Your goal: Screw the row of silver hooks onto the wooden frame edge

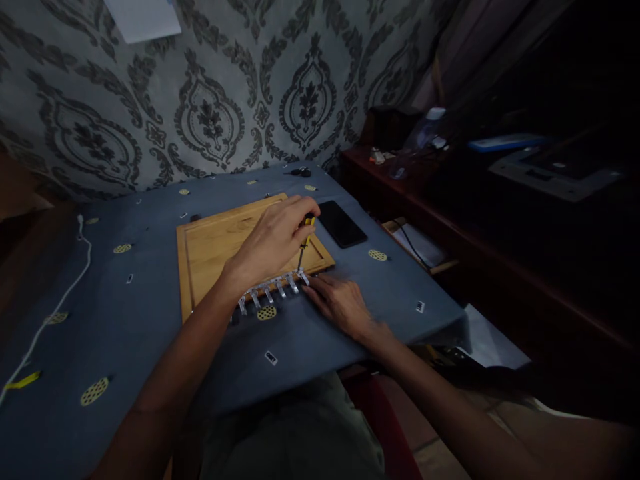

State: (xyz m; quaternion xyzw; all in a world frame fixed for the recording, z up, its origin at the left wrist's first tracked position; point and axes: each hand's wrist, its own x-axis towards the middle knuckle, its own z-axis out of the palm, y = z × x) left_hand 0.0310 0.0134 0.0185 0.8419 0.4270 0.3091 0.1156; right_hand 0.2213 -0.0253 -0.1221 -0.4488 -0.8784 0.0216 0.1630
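A wooden board with a grooved border lies flat on the cloth-covered table. Along its near edge runs a metal hook rail, its several hooks pointing toward me. My left hand reaches over the board, fingers wrapped round the yellow and black handle of a screwdriver. The screwdriver stands nearly upright, its tip at the rail's right end. Low at that same end, my right hand has its fingertips against the last hook and the board's edge, seeming to pinch the rail; its thumb is partly hidden.
A black phone lies right of the board. Behind it is a small black object. A white cable crosses the left side of the tablecloth. On the dark red furniture at right stands a clear bottle.
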